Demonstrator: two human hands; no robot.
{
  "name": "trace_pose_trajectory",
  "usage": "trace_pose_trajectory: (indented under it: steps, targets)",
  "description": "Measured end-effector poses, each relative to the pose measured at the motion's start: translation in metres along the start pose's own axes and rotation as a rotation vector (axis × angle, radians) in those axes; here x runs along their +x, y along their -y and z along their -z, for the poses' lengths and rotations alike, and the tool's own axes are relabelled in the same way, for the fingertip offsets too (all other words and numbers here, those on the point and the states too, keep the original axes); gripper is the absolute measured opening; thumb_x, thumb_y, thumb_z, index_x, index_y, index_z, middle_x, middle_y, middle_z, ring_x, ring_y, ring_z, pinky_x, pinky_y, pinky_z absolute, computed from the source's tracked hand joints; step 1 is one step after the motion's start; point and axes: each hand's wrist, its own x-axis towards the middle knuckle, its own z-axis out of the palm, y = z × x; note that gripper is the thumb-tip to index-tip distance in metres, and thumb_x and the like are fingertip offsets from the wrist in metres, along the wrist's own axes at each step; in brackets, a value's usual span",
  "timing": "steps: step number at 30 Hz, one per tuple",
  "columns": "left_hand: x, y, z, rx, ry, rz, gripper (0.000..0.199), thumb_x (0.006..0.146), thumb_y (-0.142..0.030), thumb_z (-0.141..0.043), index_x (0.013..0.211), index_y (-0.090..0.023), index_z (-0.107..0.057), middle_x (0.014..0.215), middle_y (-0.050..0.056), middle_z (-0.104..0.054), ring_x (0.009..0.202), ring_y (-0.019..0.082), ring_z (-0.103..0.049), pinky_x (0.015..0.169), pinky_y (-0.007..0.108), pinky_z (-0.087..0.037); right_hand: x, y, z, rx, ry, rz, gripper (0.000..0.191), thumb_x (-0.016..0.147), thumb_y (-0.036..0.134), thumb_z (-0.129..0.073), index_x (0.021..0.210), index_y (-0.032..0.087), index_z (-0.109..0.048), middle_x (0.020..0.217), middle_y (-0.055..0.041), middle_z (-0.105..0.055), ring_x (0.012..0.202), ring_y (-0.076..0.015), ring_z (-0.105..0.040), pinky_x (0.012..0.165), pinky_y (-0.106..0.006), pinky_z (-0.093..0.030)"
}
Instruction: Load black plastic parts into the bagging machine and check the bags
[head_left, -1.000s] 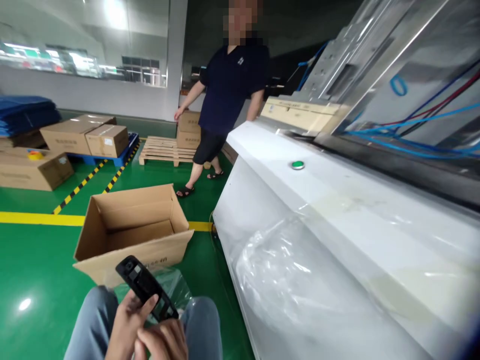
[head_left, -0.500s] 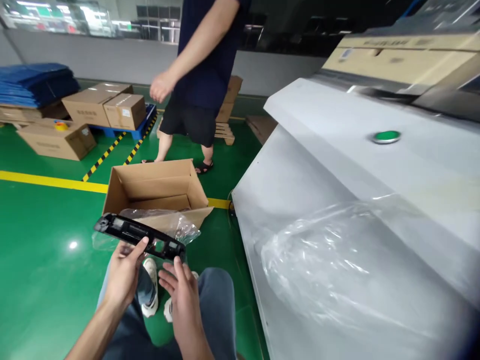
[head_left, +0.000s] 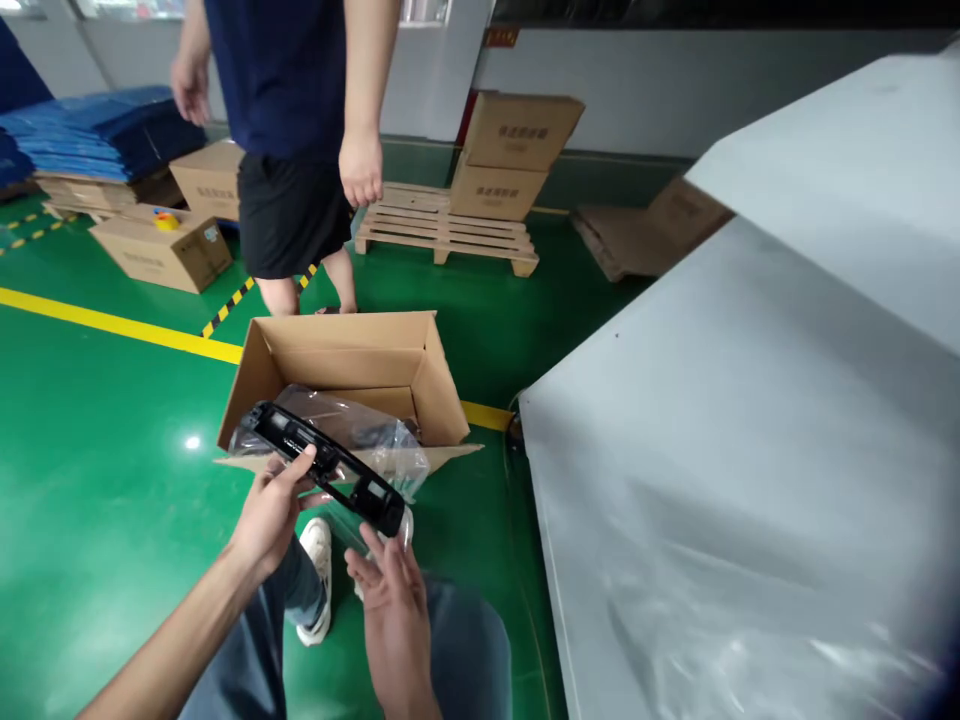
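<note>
A long black plastic part [head_left: 337, 468] with rectangular cut-outs lies at a slant in front of me, its right end lower. My left hand [head_left: 274, 505] is closed around its near edge, thumb on top and fingers beneath. Clear plastic film [head_left: 409, 455] hangs behind and around the part, reaching over the near flap of an open cardboard box [head_left: 345, 350]. My right hand [head_left: 394, 600] is just below the part's right end, palm partly up and fingers apart. Whether its fingertips touch the part or the film I cannot tell.
A grey-white machine housing [head_left: 675, 450] stands close on my right. Beyond the box is another person [head_left: 289, 130]. Behind are a wooden pallet [head_left: 442, 235] with cartons [head_left: 510, 150], a carton [head_left: 165, 250] and stacked blue sheets [head_left: 105, 135]. A yellow line [head_left: 120, 325] crosses the green floor.
My view has turned left and down. The part has tilted more steeply, its right end lower. The other person has walked left and the near arm hangs down.
</note>
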Motion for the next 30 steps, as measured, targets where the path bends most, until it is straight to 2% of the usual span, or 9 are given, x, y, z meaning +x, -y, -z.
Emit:
trace_pose_trajectory:
  steps: [4, 8, 11, 13, 16, 18, 21, 26, 30]
  targets:
    - [0.048, -0.006, -0.025, 0.056, 0.044, -0.005, 0.052, 0.066, -0.049, -0.097, 0.097, -0.017, -0.071, 0.087, 0.005, -0.08, 0.069, 0.021, -0.077, 0.059, 0.028, -0.06, 0.045, 0.003, -0.01, 0.015, 0.09, -0.082, 0.067, 0.067, 0.07, -0.09, 0.116, 0.029, -0.071, 0.129, -0.0083, -0.079, 0.096, -0.0247, -0.08, 0.096, -0.044, -0.061]
    - [0.083, -0.02, -0.041, 0.07, 0.007, -0.085, 0.047, 0.067, -0.043, -0.098, 0.094, -0.018, -0.069, 0.082, 0.0, -0.079, 0.065, 0.018, -0.076, 0.056, 0.025, -0.062, 0.084, 0.022, -0.012, -0.022, 0.209, -0.113, 0.071, 0.074, 0.074, -0.084, 0.126, 0.028, -0.071, 0.123, -0.0097, -0.081, 0.092, -0.0231, -0.079, 0.091, -0.041, -0.06]
    - [0.099, -0.031, -0.043, 0.086, -0.049, -0.159, 0.047, 0.065, -0.039, -0.099, 0.096, -0.019, -0.07, 0.083, -0.003, -0.079, 0.064, 0.015, -0.076, 0.054, 0.021, -0.062, 0.116, 0.05, -0.018, -0.142, 0.164, 0.042, 0.077, 0.077, 0.074, -0.081, 0.135, 0.024, -0.068, 0.118, -0.0119, -0.081, 0.095, -0.0243, -0.079, 0.085, -0.038, -0.062]
    - [0.104, -0.033, -0.042, 0.117, -0.041, -0.163, 0.047, 0.065, -0.039, -0.099, 0.097, -0.018, -0.071, 0.083, -0.003, -0.079, 0.063, 0.015, -0.076, 0.052, 0.02, -0.062, 0.14, 0.069, -0.029, -0.25, 0.136, 0.125, 0.077, 0.077, 0.073, -0.081, 0.134, 0.023, -0.07, 0.119, -0.0127, -0.081, 0.098, -0.0258, -0.079, 0.085, -0.039, -0.063]
    - [0.108, -0.029, -0.039, 0.168, -0.003, -0.125, 0.046, 0.067, -0.04, -0.098, 0.099, -0.018, -0.072, 0.085, -0.001, -0.08, 0.064, 0.017, -0.077, 0.055, 0.023, -0.065, 0.169, 0.086, -0.047, -0.415, 0.197, 0.068, 0.064, 0.073, 0.071, -0.084, 0.112, 0.021, -0.079, 0.104, -0.0102, -0.084, 0.091, -0.0262, -0.079, 0.08, -0.038, -0.065]
    - [0.11, -0.027, -0.036, 0.206, 0.003, -0.106, 0.045, 0.068, -0.039, -0.098, 0.098, -0.018, -0.072, 0.088, 0.0, -0.081, 0.067, 0.018, -0.078, 0.058, 0.025, -0.067, 0.178, 0.091, -0.05, -0.474, 0.215, 0.074, 0.059, 0.073, 0.074, -0.082, 0.098, 0.02, -0.082, 0.088, -0.008, -0.083, 0.079, -0.0249, -0.078, 0.074, -0.037, -0.065]
    - [0.114, -0.029, -0.029, 0.263, 0.032, -0.056, 0.04, 0.069, -0.037, -0.097, 0.093, -0.016, -0.073, 0.09, 0.003, -0.082, 0.071, 0.021, -0.08, 0.062, 0.029, -0.07, 0.179, 0.1, -0.04, -0.52, 0.259, 0.123, 0.059, 0.077, 0.075, -0.078, 0.097, 0.019, -0.083, 0.076, -0.0052, -0.08, 0.068, -0.0216, -0.075, 0.069, -0.036, -0.065]
    - [0.126, -0.038, -0.022, 0.291, 0.087, 0.134, 0.038, 0.066, -0.027, -0.097, 0.093, -0.016, -0.074, 0.077, 0.004, -0.08, 0.062, 0.022, -0.078, 0.06, 0.032, -0.07, 0.179, 0.123, -0.017, -0.537, 0.47, 0.028, 0.057, 0.076, 0.068, -0.085, 0.104, 0.018, -0.084, 0.079, -0.0067, -0.082, 0.058, -0.0153, -0.071, 0.064, -0.031, -0.061]
    - [0.137, -0.04, -0.023, 0.275, 0.13, 0.214, 0.033, 0.066, -0.023, -0.095, 0.087, -0.014, -0.071, 0.072, 0.006, -0.079, 0.059, 0.022, -0.077, 0.059, 0.032, -0.07, 0.188, 0.131, -0.013, -0.506, 0.495, -0.034, 0.061, 0.074, 0.07, -0.085, 0.105, 0.018, -0.084, 0.085, -0.0108, -0.084, 0.047, -0.0114, -0.063, 0.049, -0.025, -0.051]
